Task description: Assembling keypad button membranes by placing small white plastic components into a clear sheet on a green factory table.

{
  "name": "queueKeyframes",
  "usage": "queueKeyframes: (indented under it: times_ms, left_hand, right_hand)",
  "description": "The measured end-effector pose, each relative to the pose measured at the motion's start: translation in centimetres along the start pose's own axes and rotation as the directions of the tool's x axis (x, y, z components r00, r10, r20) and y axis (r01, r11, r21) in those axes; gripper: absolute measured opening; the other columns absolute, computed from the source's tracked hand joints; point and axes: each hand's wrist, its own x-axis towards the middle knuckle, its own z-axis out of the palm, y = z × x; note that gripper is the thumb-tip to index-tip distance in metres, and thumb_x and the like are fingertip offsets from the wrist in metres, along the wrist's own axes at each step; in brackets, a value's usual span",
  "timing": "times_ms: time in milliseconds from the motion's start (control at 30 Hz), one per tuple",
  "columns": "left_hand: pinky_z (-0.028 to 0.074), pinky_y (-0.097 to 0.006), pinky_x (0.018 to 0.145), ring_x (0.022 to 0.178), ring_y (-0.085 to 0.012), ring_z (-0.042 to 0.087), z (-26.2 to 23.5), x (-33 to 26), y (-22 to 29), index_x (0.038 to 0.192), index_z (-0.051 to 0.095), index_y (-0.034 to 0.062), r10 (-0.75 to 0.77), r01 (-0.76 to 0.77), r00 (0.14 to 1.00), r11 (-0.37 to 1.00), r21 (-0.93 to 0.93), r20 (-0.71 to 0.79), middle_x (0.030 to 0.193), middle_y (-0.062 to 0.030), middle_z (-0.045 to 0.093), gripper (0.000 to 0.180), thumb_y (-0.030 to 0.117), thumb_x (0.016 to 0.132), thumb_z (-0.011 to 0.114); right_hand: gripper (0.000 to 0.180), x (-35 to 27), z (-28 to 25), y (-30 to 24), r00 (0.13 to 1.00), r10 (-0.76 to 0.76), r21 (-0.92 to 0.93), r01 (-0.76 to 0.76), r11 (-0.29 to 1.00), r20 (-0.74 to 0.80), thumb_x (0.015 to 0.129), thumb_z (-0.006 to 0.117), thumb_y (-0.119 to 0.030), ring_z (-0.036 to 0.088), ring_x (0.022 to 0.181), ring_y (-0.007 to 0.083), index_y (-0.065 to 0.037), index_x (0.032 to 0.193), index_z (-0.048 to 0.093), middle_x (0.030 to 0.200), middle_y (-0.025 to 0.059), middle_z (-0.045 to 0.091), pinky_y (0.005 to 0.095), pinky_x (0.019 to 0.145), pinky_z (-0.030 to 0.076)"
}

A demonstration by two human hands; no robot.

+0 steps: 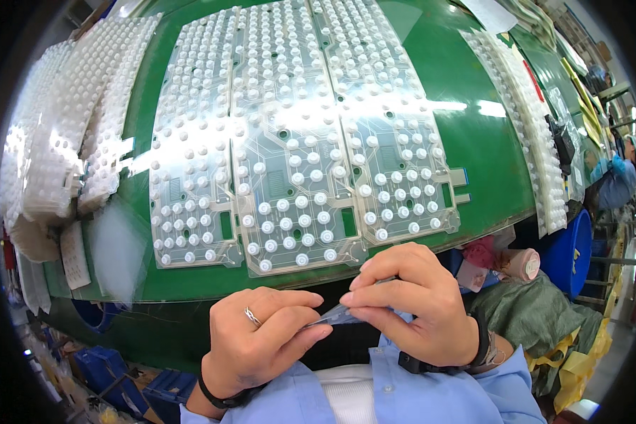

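My left hand (pixel 258 336), with a ring on one finger, pinches one end of a thin, see-through plastic strip (pixel 331 315). The other end sits between the thumb and fingers of my right hand (pixel 417 304). Both hands are closed on it just off the table's near edge, in front of my body; the fingers hide much of the strip. Beyond them, three clear keyboard membrane sheets with white rubber domes lie side by side: a left sheet (pixel 184 187), a middle sheet (pixel 279 185) and a right sheet (pixel 385 159).
Stacked dome sheets (pixel 71 120) stand on the green table (pixel 466 145) at left, beside a clear film (pixel 119 247). Another stack (pixel 519 106) lines the right side. Past the right edge are a blue bin (pixel 579 251), a pink roll (pixel 524 264) and a dark green bag (pixel 537 311).
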Motion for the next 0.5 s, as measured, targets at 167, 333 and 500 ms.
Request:
queueKeyframes:
  times_ms: [167,333,500]
  left_hand:
    - [0.049,-0.031,0.050,0.060,-0.0222,0.065,-0.3,-0.2,-0.7,0.074,0.065,0.0072,-0.037,0.040,0.998,0.997,-0.066,0.048,0.080,-0.0074,0.070,0.017,0.013,0.069,0.080]
    - [0.049,-0.040,0.077,0.098,-0.0309,0.065,-2.2,1.1,-2.1,0.070,0.062,0.0073,0.057,-0.069,0.996,0.981,0.179,0.072,0.099,-0.0113,0.072,0.020,0.021,0.073,0.077]
    - [0.044,-0.039,0.089,0.119,-0.0274,0.057,-0.5,1.2,-2.9,0.070,0.058,0.0101,0.051,-0.100,0.971,0.975,0.198,0.235,0.125,-0.0066,0.064,0.024,0.023,0.069,0.078]
  right_hand:
    - [0.017,0.7,-0.3,-0.1,0.999,-0.016,0.148,0.021,0.989,-0.037,0.074,0.076,-0.006,0.060,0.088,0.0248,-0.008,0.090,0.069,0.095,0.0053,0.064,0.0358,0.079,0.046]
    - [0.012,1.4,-1.6,2.7,0.926,0.378,0.620,-0.311,0.720,0.026,0.092,0.060,-0.004,0.059,0.094,0.0129,0.001,0.103,0.062,0.099,0.0066,0.064,0.0272,0.086,0.047]
    - [0.011,0.9,-3.7,4.7,0.797,0.602,0.433,-0.525,0.733,-0.053,0.092,0.060,-0.006,0.059,0.080,0.0063,0.001,0.100,0.063,0.093,0.0030,0.065,0.0210,0.070,0.049]
